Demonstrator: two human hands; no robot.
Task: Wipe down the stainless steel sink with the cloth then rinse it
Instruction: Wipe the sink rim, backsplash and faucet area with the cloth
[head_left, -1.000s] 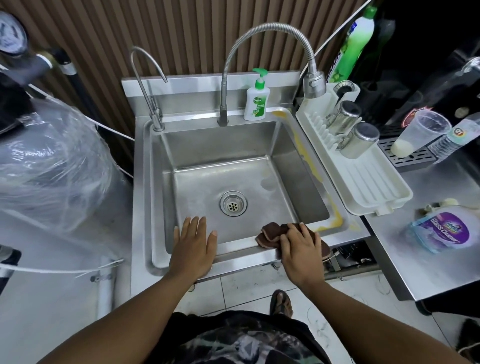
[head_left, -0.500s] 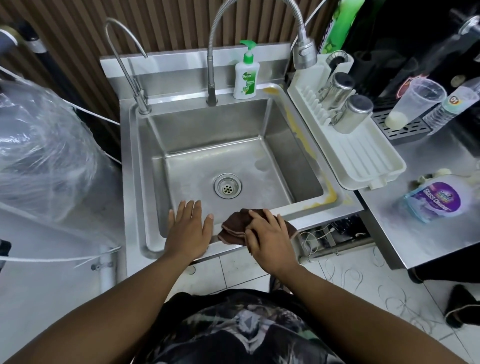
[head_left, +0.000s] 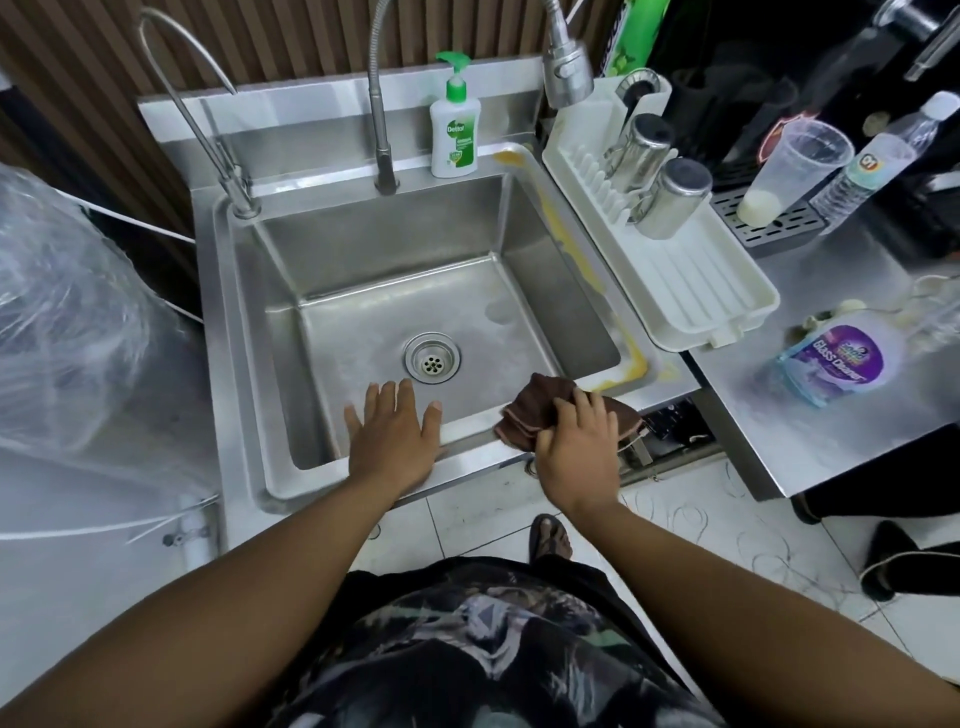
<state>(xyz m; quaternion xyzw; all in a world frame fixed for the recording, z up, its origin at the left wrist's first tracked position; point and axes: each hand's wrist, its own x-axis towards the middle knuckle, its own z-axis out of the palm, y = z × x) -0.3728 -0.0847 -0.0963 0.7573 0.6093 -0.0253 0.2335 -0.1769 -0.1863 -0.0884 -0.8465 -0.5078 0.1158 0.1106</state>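
At the far left stood a bulky shape wrapped in clear plastic (head_left: 78, 312). Next to it was the steel sink (head_left: 389, 244), with a thin curved tap (head_left: 208, 104) at its back left corner and a round drain (head_left: 432, 358) in the floor of the basin. The left hand (head_left: 392, 436) lay flat on the sink's front rim, fingers straight and spread, reaching over the basin edge and holding nothing. Behind, on the back ledge, a tall tap with a bendy neck (head_left: 382, 130) rose beside a soap bottle (head_left: 453, 130) with a green pump. The brown cloth (head_left: 545, 400) sat bunched on the front rim near the right corner, and the right hand (head_left: 576, 452) pressed it down, fingers curled over it. A yellow stain (head_left: 571, 244) ran along the right rim. Further right a white drying rack (head_left: 691, 291) held two steel cups (head_left: 675, 197), and a glass cleaner bottle (head_left: 841, 364) lay on the counter (head_left: 857, 260).
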